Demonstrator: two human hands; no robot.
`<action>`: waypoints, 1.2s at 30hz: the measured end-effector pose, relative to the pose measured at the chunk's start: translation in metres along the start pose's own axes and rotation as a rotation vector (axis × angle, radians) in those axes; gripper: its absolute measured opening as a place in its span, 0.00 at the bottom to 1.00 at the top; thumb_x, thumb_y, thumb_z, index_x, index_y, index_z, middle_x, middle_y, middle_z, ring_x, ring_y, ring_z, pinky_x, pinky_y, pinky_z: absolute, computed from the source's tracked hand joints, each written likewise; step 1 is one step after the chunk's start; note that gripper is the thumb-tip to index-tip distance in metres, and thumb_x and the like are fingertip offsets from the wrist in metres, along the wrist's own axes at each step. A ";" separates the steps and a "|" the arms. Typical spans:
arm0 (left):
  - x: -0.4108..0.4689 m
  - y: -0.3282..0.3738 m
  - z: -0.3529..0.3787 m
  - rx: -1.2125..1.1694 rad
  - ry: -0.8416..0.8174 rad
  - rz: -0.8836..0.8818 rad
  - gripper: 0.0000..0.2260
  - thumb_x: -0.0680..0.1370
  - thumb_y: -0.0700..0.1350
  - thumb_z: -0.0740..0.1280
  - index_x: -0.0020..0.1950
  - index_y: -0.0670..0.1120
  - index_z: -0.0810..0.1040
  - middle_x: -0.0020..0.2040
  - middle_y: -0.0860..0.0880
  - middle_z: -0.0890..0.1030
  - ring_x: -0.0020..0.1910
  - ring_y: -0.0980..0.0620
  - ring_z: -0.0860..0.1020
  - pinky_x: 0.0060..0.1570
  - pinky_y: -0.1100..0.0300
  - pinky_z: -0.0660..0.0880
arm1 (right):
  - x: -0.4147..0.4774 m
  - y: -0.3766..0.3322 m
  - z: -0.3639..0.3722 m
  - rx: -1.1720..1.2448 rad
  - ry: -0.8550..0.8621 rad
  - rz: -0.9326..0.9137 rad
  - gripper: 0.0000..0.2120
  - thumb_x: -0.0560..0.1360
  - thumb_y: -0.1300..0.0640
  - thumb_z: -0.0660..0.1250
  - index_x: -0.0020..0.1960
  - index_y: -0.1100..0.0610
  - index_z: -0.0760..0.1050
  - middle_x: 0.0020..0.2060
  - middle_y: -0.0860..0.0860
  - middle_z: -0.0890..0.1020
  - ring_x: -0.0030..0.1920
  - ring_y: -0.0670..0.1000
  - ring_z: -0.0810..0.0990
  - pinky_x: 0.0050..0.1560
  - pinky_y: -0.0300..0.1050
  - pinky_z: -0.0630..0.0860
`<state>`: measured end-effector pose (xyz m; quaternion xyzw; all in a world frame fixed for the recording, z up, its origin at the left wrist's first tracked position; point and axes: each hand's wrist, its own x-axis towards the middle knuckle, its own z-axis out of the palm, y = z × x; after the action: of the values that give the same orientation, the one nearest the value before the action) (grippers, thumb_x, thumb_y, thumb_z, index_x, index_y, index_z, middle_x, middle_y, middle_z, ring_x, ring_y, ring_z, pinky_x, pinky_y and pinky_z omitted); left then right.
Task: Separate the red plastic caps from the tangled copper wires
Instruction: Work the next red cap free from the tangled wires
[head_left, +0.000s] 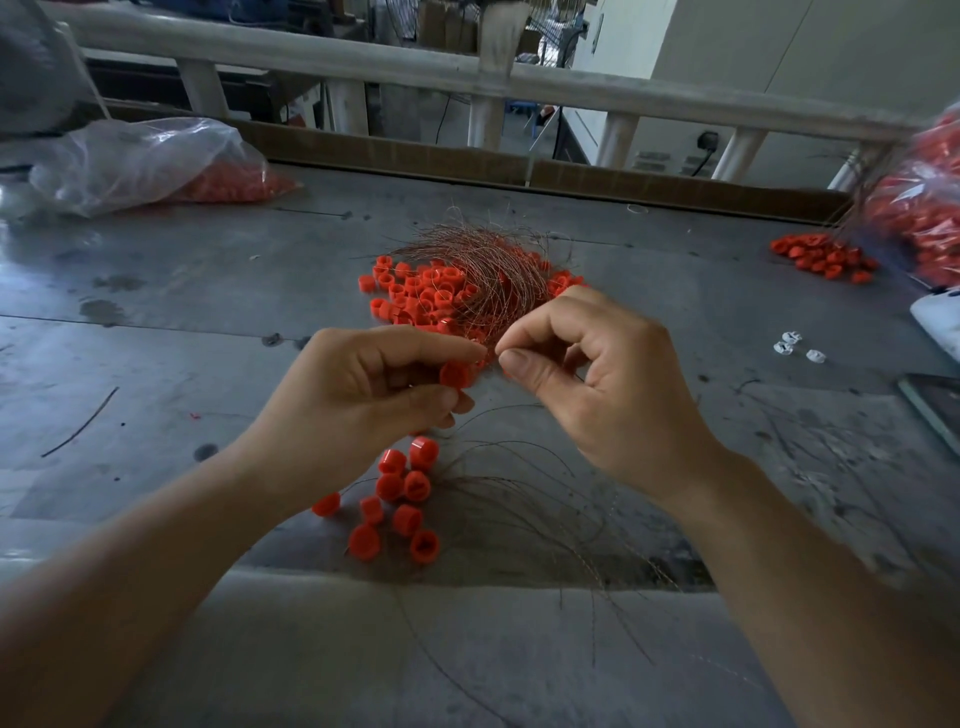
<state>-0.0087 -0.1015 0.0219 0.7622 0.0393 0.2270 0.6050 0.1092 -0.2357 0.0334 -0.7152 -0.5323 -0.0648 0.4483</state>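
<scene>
The left hand (363, 400) pinched 1 red cap (456, 375) above the table (156, 322). The right hand (597, 384) pinched a copper wire (496, 332), thumb and forefinger together.

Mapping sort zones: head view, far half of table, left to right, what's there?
clear bag of red caps → tangled wire-and-cap pile → small heap of red caps → blurred bag of caps at right edge

Red caps (400, 499) — copper-brown wires (483, 260)
</scene>
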 end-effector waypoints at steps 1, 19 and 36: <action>0.000 0.000 0.000 -0.012 0.001 -0.004 0.12 0.67 0.35 0.66 0.47 0.47 0.79 0.41 0.50 0.84 0.37 0.54 0.83 0.38 0.67 0.78 | 0.000 0.000 0.001 0.002 -0.009 0.001 0.03 0.70 0.59 0.67 0.41 0.58 0.79 0.35 0.47 0.76 0.37 0.45 0.74 0.37 0.31 0.70; 0.005 0.000 -0.007 -0.294 0.040 -0.108 0.09 0.65 0.35 0.65 0.36 0.45 0.84 0.37 0.44 0.82 0.33 0.53 0.81 0.29 0.65 0.75 | -0.001 -0.001 0.003 -0.025 -0.057 -0.020 0.04 0.70 0.59 0.67 0.40 0.59 0.79 0.35 0.47 0.76 0.36 0.43 0.74 0.38 0.29 0.69; 0.002 -0.005 -0.007 -0.181 -0.101 -0.049 0.18 0.58 0.57 0.78 0.44 0.52 0.84 0.39 0.48 0.84 0.37 0.52 0.82 0.36 0.64 0.78 | -0.002 -0.001 0.003 -0.029 -0.053 -0.028 0.03 0.71 0.60 0.68 0.40 0.59 0.79 0.34 0.46 0.75 0.36 0.40 0.72 0.38 0.29 0.69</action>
<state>-0.0084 -0.0933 0.0190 0.7138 0.0068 0.1763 0.6778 0.1059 -0.2350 0.0311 -0.7157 -0.5530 -0.0598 0.4225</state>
